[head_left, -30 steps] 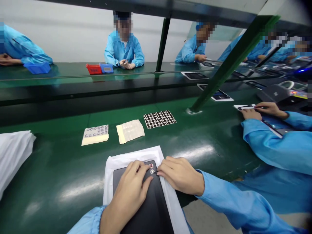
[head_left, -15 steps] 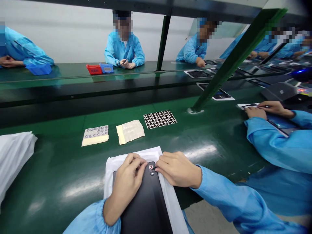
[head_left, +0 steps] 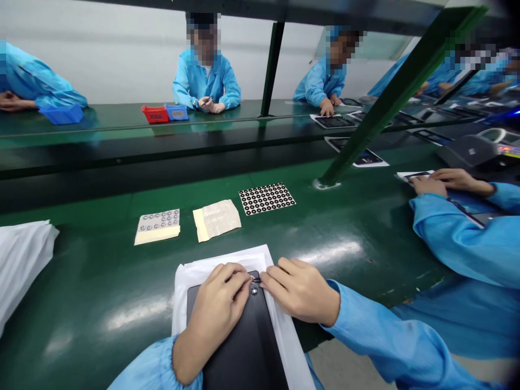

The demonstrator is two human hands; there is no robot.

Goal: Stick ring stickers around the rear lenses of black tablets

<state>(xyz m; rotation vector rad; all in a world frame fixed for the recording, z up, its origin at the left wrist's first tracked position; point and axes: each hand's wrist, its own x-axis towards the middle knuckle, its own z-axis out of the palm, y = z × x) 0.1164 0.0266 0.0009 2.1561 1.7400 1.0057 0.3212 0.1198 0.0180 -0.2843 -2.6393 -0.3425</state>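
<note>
A dark tablet-like device [head_left: 244,346] lies on a white sheet [head_left: 190,271] at the bottom centre. My left hand [head_left: 221,303] rests over its upper left, fingers bent, thumb and fingertips together at the small round spot near the top corner. My right hand [head_left: 300,290] is at the upper right corner, its fingers pinched on a small dark thing too small to make out, pointing at the same spot. Just below the fingertips a round camera lens [head_left: 254,291] shows on the device.
Beyond the device lie a sheet of clear rings [head_left: 157,222], a cream sheet [head_left: 217,219] and a sheet of black rings [head_left: 267,199]. A green post [head_left: 365,124] rises at right, near a co-worker's sleeve [head_left: 447,233]. White wrapping [head_left: 24,260] lies at left.
My left fingertips have moved right onto the round spot, now mostly covering its red and white mark. My right hand has shifted slightly right. A person across the table has reached to a device.
</note>
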